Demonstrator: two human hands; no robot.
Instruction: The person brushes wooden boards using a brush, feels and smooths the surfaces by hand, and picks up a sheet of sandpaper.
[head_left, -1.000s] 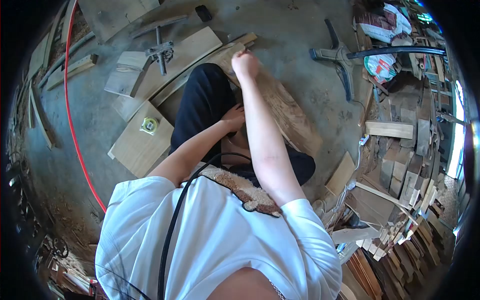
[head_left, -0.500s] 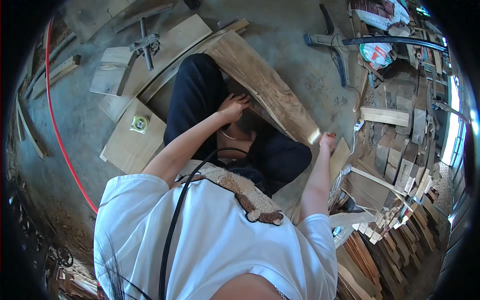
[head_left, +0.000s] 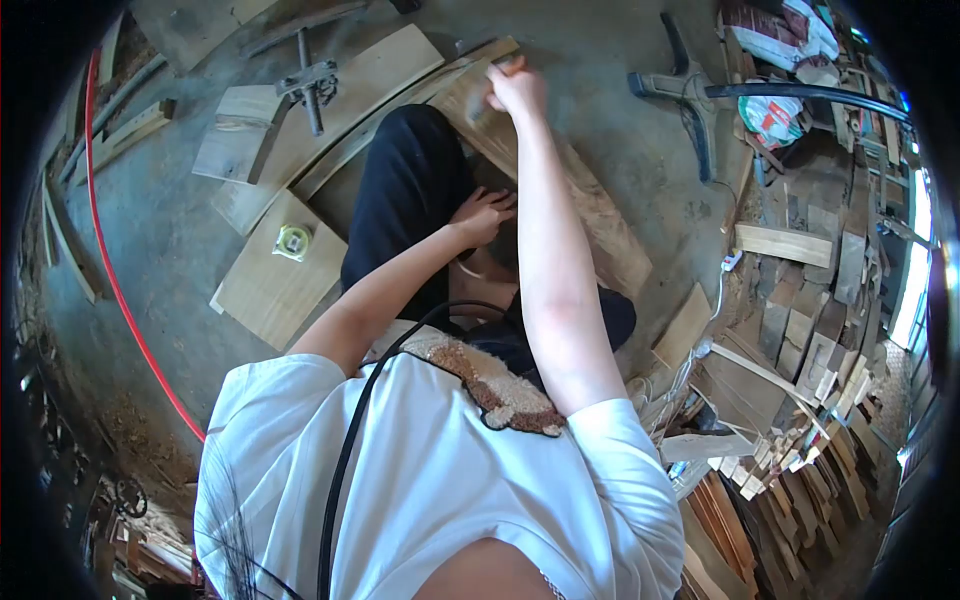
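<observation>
A long wooden plank (head_left: 608, 225) lies slantwise across the seated person's legs and over the floor. My right hand (head_left: 520, 92) is closed round the handle of a brush (head_left: 482, 115), whose blurred pale bristles are at the plank's far left end. The right forearm crosses over the plank and hides part of it. My left hand (head_left: 483, 215) lies by the plank's near edge, beside the dark-trousered knee (head_left: 415, 150). Its fingers are stretched out and hold nothing visible; whether they touch the plank, I cannot tell.
Left are a flat board (head_left: 280, 290) bearing a tape roll (head_left: 292, 242), a wood block (head_left: 238, 140) and a metal clamp (head_left: 309, 82). A red hose (head_left: 120, 290) runs down the left. A dark stand (head_left: 685, 88) and stacked offcuts (head_left: 800, 320) are at right.
My right hand has swept the brush from the plank's near right end to its far left end. My left hand stays in about the same place by the plank.
</observation>
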